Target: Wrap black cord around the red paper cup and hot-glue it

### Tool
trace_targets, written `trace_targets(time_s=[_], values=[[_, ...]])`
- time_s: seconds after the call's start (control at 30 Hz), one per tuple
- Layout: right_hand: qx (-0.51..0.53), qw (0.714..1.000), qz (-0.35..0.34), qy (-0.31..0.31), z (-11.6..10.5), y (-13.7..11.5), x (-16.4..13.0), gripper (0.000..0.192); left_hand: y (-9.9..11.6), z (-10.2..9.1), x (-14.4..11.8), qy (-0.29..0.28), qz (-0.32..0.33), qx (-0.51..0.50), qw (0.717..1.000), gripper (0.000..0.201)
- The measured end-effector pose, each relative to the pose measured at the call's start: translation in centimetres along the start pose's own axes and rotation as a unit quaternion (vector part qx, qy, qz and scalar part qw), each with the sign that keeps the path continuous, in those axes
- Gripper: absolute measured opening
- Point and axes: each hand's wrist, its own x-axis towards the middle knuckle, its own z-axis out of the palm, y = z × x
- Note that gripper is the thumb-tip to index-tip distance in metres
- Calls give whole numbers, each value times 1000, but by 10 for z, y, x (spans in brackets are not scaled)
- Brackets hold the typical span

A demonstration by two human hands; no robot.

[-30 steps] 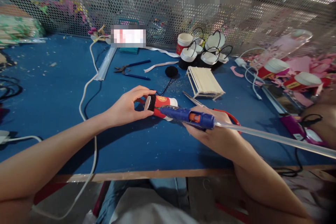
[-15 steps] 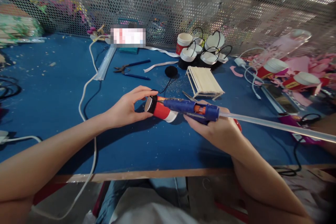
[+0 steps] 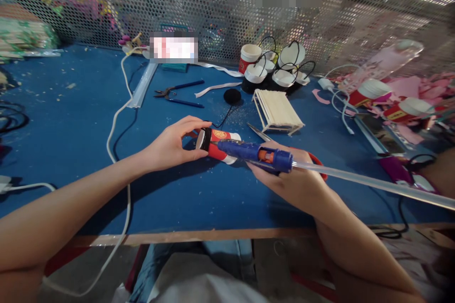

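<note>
My left hand (image 3: 177,146) grips the black-banded end of a red and white paper cup (image 3: 231,138), which lies on its side on the blue table. Thumb and fingers press on opposite sides of the band. My right hand (image 3: 295,180) is wrapped round a blue glue gun (image 3: 241,150), with a long clear glue stick (image 3: 355,175) running out of its back. The gun's nozzle is at the cup's side, close to the black band; whether it touches I cannot tell. Beyond the cup lies a black disc (image 3: 232,96) with a thin cord. Scissors (image 3: 259,131) lie partly under my right hand.
Pliers (image 3: 177,93) with blue handles lie behind my left hand. A small wooden-stick stand (image 3: 279,110) and several corded cups (image 3: 255,74) are farther back. A white cable (image 3: 113,137) crosses the left side. At right are a phone (image 3: 380,135) and pink scraps (image 3: 408,85).
The glue gun has shifted slightly left and down, its nozzle now lower along the cup near the band. More of the cup's printed side shows. My left hand stays nearly in place.
</note>
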Motion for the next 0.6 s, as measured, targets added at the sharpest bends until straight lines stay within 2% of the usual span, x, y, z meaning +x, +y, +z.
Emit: trace_targets(time_s=[0.17,0.6], values=[[15,1000,11,-8,5,4,-5,6,-3,1,-1,-2,-40,-44,998,52],[22,999,24,-12,2,1,-3,5,-3,1,-1,-2,-35,-48,998,53]])
